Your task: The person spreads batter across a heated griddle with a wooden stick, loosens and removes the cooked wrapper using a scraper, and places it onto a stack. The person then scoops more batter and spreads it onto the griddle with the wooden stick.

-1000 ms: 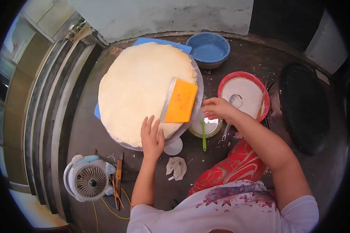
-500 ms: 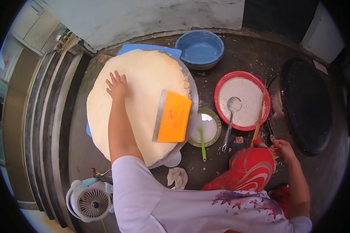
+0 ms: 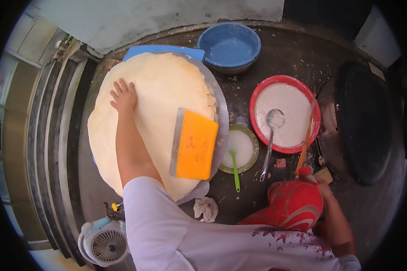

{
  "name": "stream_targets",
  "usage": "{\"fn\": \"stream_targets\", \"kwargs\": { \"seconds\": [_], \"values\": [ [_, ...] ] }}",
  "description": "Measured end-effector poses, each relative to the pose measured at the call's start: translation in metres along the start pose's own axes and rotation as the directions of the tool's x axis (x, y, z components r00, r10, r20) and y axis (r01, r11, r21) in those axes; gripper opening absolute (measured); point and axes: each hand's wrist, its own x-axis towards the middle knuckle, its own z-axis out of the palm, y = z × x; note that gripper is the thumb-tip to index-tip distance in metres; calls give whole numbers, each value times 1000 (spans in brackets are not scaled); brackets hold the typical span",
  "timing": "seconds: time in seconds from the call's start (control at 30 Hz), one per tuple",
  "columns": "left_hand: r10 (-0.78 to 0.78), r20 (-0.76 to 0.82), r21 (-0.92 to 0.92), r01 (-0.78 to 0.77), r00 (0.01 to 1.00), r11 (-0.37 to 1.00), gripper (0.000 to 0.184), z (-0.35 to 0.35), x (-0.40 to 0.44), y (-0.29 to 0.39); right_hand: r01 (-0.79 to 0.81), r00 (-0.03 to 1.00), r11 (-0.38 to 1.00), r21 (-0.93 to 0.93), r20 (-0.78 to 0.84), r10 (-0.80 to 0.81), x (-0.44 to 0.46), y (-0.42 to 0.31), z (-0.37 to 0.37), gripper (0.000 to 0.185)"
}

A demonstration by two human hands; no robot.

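Note:
My left hand (image 3: 124, 95) lies flat, fingers spread, on a stack of large, thin, pale round sheets (image 3: 144, 113), ragged along the right edge. On the same stack, near that edge, rests an orange scraper (image 3: 196, 147) with a metal blade. My right hand (image 3: 323, 186) is low beside my red-clothed knee, its fingers mostly hidden, so whether it holds anything does not show. Closest to it are a long wooden stick (image 3: 306, 140), leaning across a basin's rim, and a small tan block (image 3: 323, 175).
A red basin (image 3: 253, 113) of white batter holds a metal ladle (image 3: 269, 151). Beside it stands a green-rimmed bowl (image 3: 254, 156) with a green spoon (image 3: 236, 174). A blue basin (image 3: 228, 47) sits behind, a large black lid (image 3: 364, 126) at right, a fan (image 3: 108, 244) at lower left.
My right hand has moved down and left, in beside the knee, where its fingers are now mostly hidden. The view has shifted slightly; my left hand stays flat on the stack.

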Motion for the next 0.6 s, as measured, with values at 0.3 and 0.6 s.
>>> {"fn": "stream_targets", "kwargs": {
  "seconds": [0.3,0.6],
  "values": [
    [132,-346,8,-138,929,990,56,-12,20,-14,-10,942,948,-318,-322,-98,77,-7,23,89],
    [718,-566,-119,-901,406,416,40,-135,-285,55,26,998,928,373,40,-44,112,-5,45,57]
  ]
}}
